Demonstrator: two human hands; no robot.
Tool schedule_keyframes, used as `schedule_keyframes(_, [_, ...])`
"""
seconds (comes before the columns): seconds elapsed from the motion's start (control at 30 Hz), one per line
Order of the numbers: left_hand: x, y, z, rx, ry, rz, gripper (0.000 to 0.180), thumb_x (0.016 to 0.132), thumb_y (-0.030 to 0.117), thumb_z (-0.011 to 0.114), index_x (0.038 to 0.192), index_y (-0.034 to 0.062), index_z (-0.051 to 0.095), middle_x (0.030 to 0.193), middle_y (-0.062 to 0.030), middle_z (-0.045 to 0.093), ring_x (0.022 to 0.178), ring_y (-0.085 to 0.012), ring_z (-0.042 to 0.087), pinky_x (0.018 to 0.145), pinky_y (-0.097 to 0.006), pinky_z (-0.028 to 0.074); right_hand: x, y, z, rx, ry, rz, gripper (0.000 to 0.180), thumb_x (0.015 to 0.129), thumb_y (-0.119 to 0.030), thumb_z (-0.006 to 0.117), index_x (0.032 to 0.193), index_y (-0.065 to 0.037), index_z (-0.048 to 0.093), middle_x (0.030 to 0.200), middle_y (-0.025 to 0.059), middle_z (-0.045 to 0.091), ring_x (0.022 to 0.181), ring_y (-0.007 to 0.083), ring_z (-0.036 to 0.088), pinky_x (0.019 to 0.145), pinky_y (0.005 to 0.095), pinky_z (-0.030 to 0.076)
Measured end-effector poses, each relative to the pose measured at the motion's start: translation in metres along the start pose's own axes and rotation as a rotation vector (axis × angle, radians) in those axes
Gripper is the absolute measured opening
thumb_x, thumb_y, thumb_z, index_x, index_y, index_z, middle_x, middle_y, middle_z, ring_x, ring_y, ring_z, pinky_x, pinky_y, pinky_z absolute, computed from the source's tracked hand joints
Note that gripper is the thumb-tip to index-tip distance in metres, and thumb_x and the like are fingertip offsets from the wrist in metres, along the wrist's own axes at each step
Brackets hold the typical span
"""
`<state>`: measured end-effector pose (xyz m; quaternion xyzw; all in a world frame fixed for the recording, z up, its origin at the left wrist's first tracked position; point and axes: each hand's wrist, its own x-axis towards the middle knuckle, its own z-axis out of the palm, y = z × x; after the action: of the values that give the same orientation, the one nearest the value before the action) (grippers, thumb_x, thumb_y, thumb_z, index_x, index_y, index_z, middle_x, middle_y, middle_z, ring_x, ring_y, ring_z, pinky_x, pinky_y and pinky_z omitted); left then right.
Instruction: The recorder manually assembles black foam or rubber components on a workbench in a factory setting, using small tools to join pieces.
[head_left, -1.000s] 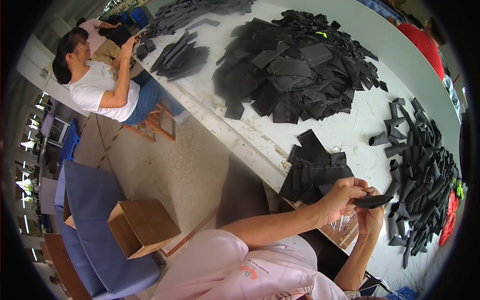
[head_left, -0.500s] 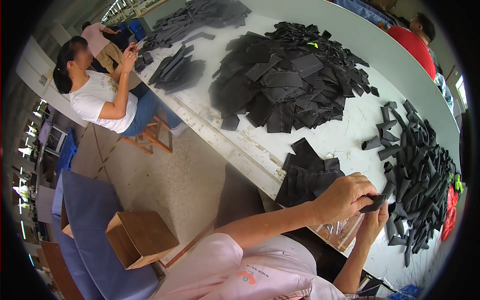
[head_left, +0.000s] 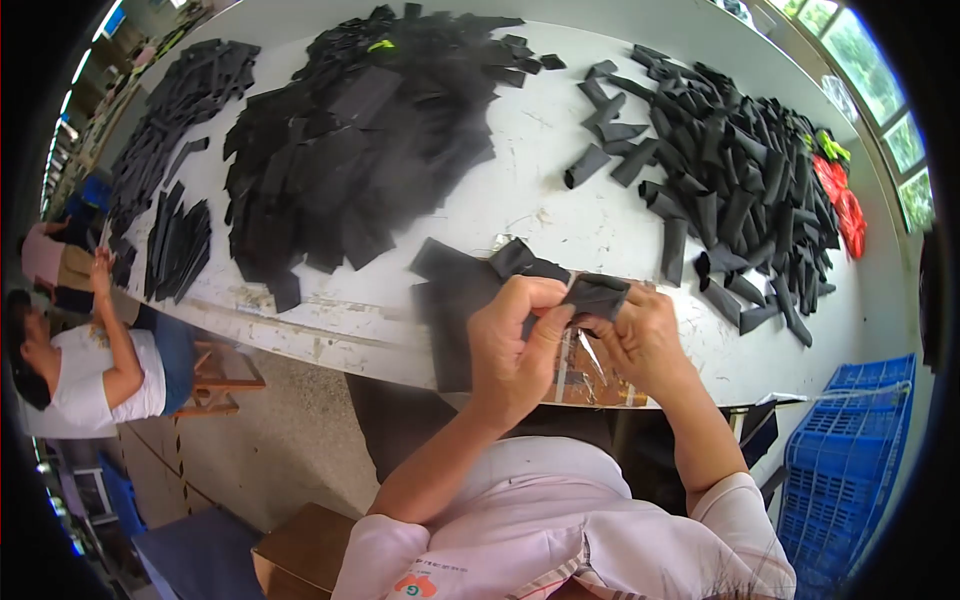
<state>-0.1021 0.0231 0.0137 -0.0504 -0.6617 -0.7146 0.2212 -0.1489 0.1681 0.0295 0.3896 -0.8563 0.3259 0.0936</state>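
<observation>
Over the table's near edge, both my hands hold one small black fabric piece point(head_left: 598, 294), which shows an open, tube-like end. My left hand point(head_left: 512, 345) pinches its left side between thumb and fingers. The other side is gripped by my right hand point(head_left: 645, 335), its fingers partly behind the cloth. Just beyond and left of my left hand lie several flat black fabric pieces point(head_left: 445, 325), blurred in part. A brown board point(head_left: 575, 380) with a shiny clear covering lies beneath my hands.
A large heap of flat black pieces point(head_left: 350, 150) covers the white table point(head_left: 530, 205) at far left; tube-shaped black pieces point(head_left: 735, 170) are heaped at right beside a red bag point(head_left: 842, 205). Blue crates point(head_left: 850, 450) stand lower right. A seated person point(head_left: 95, 365) works at left.
My view has swung to the right, so the table now lies straighter ahead. The fabric piece, formerly folded small between my hands, is now spread wider with its end showing.
</observation>
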Motion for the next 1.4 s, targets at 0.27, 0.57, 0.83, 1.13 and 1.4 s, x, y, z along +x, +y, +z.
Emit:
schedule_keyframes(0.27, [0.009,0.002,0.008,-0.429,-0.205,-0.170,0.017,0.079,0.001,0.057,0.095,-0.0041,0.053,0.096,-0.0142,0.058,0.085,-0.0138,0.054,0.079,-0.026,0.044,-0.014,0.003,0.005,0.069,0.027,0.104,0.017,0.072,-0.016,0.062,0.070,-0.003,0.052,0.061,0.0092,0.046,0.055,0.0274,0.049,0.048,0.0373,0.038])
schedule_keyframes(0.57, [0.018,0.000,0.016,0.012,-0.369,-0.171,0.011,0.075,-0.001,0.060,0.085,-0.0017,0.056,0.076,-0.0032,0.056,0.069,-0.0052,0.050,0.063,-0.018,0.042,-0.030,0.023,0.041,0.364,0.118,0.164,0.014,0.072,-0.014,0.061,0.081,-0.003,0.058,0.068,0.0121,0.054,0.060,0.0294,0.054,0.051,0.0356,0.043])
schedule_keyframes(0.83, [0.014,0.012,0.021,-0.330,-0.240,-0.144,0.012,0.077,0.000,0.059,0.089,-0.0021,0.058,0.082,-0.0081,0.060,0.074,-0.0091,0.055,0.068,-0.019,0.044,-0.021,0.011,0.021,0.180,0.034,0.176,0.018,0.071,-0.017,0.061,0.084,-0.005,0.057,0.064,0.0102,0.053,0.056,0.0283,0.053,0.048,0.0366,0.042])
schedule_keyframes(1.13, [0.019,0.022,0.019,-0.034,-0.291,-0.098,0.008,0.077,-0.001,0.058,0.085,-0.0031,0.059,0.073,-0.0064,0.059,0.066,-0.0065,0.052,0.058,-0.018,0.043,-0.029,0.018,0.028,0.251,0.004,0.128,0.017,0.070,-0.013,0.061,0.083,-0.003,0.056,0.065,0.0098,0.052,0.058,0.0283,0.053,0.048,0.0361,0.042])
schedule_keyframes(1.4, [0.015,0.015,0.019,-0.209,-0.169,-0.060,0.009,0.080,0.005,0.055,0.087,-0.0017,0.058,0.083,-0.0086,0.060,0.069,-0.0110,0.053,0.062,-0.021,0.043,-0.015,0.002,0.007,0.146,-0.037,0.212,0.018,0.070,-0.015,0.063,0.078,-0.001,0.055,0.065,0.0101,0.052,0.058,0.0278,0.053,0.050,0.0365,0.042])
